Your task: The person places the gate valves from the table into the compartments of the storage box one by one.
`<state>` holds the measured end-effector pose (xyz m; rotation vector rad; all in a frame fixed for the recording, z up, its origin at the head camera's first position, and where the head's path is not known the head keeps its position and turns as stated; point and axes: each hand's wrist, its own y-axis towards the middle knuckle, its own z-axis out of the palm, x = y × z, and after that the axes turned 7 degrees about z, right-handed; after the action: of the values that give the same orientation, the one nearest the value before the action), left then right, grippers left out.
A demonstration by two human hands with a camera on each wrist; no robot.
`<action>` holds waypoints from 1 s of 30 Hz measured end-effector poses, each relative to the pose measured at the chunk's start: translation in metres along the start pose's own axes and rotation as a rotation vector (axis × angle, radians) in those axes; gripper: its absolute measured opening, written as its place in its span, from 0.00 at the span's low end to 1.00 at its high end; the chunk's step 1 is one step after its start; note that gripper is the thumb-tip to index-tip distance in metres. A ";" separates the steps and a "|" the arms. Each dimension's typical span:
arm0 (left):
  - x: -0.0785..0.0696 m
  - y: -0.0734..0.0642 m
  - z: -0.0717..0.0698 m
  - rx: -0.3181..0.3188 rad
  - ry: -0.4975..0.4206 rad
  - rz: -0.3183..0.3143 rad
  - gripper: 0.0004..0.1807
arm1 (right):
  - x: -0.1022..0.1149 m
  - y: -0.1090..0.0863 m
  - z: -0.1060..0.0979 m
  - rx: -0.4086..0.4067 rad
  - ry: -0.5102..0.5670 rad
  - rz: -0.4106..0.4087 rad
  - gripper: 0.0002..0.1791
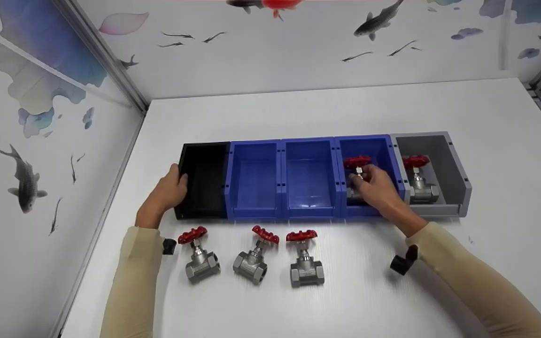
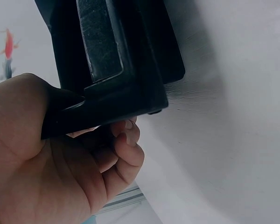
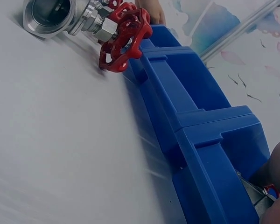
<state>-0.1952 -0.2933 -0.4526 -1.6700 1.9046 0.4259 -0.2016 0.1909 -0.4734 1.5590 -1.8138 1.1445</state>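
back wall [image 1: 261, 68]: white, printed grey fish [image 1: 377, 21], red fish [image 1: 281, 4] | left wall [image 1: 47, 162]: white, blue leaf [image 1: 47, 35] | metal post [image 1: 104, 54]: between both walls | counter [image 1: 270, 115]: white

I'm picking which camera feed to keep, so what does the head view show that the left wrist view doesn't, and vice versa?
Head view only: three blue bins, the gray bin, five red-handwheel valves and the right grip.
Left wrist view only: the curled fingertips of the left grip, outside the black bin.
Both: the left grip on that black bin, and the white tabletop.
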 end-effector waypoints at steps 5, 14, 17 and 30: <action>0.001 0.000 0.001 -0.006 0.009 0.001 0.18 | 0.000 0.000 0.001 0.015 0.013 0.018 0.18; 0.000 -0.001 0.001 -0.003 0.000 -0.007 0.19 | -0.001 0.000 -0.001 0.018 -0.017 0.028 0.21; 0.000 0.000 0.001 -0.001 0.000 -0.015 0.19 | -0.001 0.001 -0.001 0.016 -0.011 0.035 0.23; -0.001 -0.001 0.000 0.002 -0.019 -0.011 0.17 | 0.000 0.000 -0.004 0.024 0.030 0.048 0.26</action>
<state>-0.1940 -0.2922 -0.4520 -1.6692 1.8802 0.4341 -0.2022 0.1937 -0.4713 1.5113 -1.8333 1.2087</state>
